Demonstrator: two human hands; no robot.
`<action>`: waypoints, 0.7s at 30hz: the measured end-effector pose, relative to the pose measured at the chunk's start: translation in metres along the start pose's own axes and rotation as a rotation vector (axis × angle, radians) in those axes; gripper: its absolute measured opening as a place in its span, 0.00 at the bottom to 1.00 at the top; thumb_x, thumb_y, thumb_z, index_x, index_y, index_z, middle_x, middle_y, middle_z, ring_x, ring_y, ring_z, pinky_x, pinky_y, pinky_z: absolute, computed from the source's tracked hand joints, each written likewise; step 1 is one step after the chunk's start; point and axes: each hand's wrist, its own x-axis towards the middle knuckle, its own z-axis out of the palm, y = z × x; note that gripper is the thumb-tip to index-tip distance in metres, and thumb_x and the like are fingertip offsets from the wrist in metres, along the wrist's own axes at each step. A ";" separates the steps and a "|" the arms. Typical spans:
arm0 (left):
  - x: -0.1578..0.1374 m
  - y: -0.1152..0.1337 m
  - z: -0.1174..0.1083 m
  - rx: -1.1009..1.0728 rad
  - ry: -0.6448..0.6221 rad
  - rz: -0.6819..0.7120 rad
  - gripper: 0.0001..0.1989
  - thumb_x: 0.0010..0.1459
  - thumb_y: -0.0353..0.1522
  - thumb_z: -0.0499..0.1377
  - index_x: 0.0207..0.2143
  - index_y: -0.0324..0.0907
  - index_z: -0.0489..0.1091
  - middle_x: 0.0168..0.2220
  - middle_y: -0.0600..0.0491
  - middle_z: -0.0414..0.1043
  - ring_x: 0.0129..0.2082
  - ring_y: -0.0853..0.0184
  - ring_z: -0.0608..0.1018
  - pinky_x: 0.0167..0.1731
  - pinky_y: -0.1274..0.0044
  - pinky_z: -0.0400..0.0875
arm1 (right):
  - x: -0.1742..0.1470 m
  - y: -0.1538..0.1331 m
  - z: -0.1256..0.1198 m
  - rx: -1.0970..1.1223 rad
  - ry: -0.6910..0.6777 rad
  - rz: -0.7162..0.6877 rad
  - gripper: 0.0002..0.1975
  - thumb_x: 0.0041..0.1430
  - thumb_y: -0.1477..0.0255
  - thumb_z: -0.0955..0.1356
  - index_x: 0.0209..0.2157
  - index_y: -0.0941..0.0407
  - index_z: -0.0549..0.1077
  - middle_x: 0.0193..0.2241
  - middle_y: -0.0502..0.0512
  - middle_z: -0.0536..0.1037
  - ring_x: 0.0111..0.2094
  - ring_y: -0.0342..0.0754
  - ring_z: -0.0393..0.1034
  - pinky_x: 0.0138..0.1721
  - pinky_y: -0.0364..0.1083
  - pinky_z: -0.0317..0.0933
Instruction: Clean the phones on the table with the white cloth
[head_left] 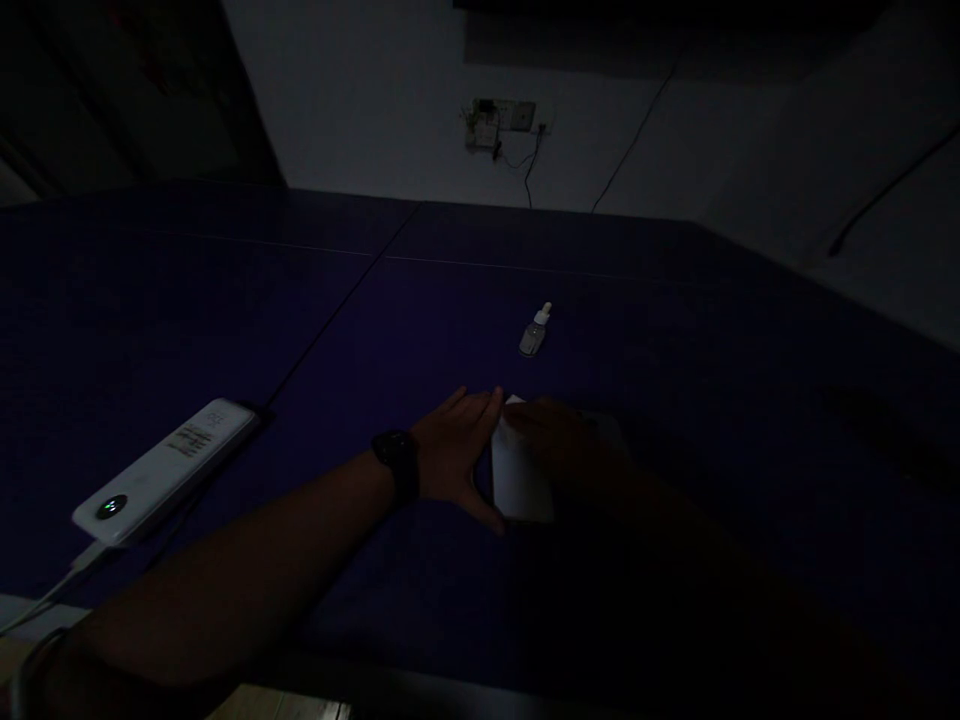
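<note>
A white flat rectangular thing (519, 482), perhaps a box or a pad, lies on the dark blue table between my two hands. My left hand (456, 448), with a dark watch at its wrist, rests flat along the thing's left edge, its thumb stretched well away from the fingers. From the right, my right hand (559, 436) reaches over the upper part of the white thing. It is in deep shadow, so how its fingers are set does not show clearly. A small dropper bottle (534, 334) with a white cap lies on its side beyond both hands.
A white power bank (169, 470) with a lit display and a plugged-in cable (56, 590) lies to the left. The blue table (435, 300) meets a wall with sockets (517, 116) and hanging wires. The light is very dim.
</note>
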 end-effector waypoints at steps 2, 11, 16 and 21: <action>0.000 0.000 0.001 0.002 0.007 0.008 0.77 0.37 0.69 0.60 0.70 0.28 0.29 0.66 0.22 0.52 0.66 0.35 0.60 0.64 0.46 0.49 | 0.000 0.000 0.004 -0.001 0.014 -0.002 0.25 0.62 0.83 0.61 0.59 0.61 0.69 0.57 0.67 0.74 0.56 0.58 0.70 0.58 0.60 0.64; 0.000 0.002 -0.001 0.018 0.009 0.007 0.77 0.37 0.70 0.58 0.70 0.27 0.30 0.66 0.22 0.54 0.66 0.36 0.61 0.65 0.47 0.49 | 0.002 0.006 0.004 0.019 -0.004 -0.050 0.26 0.60 0.85 0.60 0.58 0.59 0.70 0.54 0.64 0.77 0.53 0.55 0.72 0.57 0.56 0.66; 0.001 0.000 0.000 -0.007 -0.011 -0.003 0.80 0.34 0.70 0.61 0.70 0.27 0.28 0.66 0.21 0.53 0.67 0.35 0.60 0.65 0.46 0.48 | 0.004 0.000 0.001 0.046 0.005 -0.096 0.25 0.60 0.84 0.61 0.58 0.61 0.70 0.57 0.66 0.75 0.57 0.56 0.69 0.59 0.58 0.63; 0.000 -0.002 0.000 -0.023 -0.006 0.009 0.79 0.34 0.70 0.61 0.70 0.29 0.27 0.67 0.21 0.51 0.67 0.34 0.59 0.64 0.45 0.49 | -0.003 0.006 -0.003 0.124 -0.029 -0.090 0.22 0.60 0.85 0.62 0.53 0.58 0.75 0.53 0.62 0.78 0.54 0.54 0.72 0.59 0.57 0.64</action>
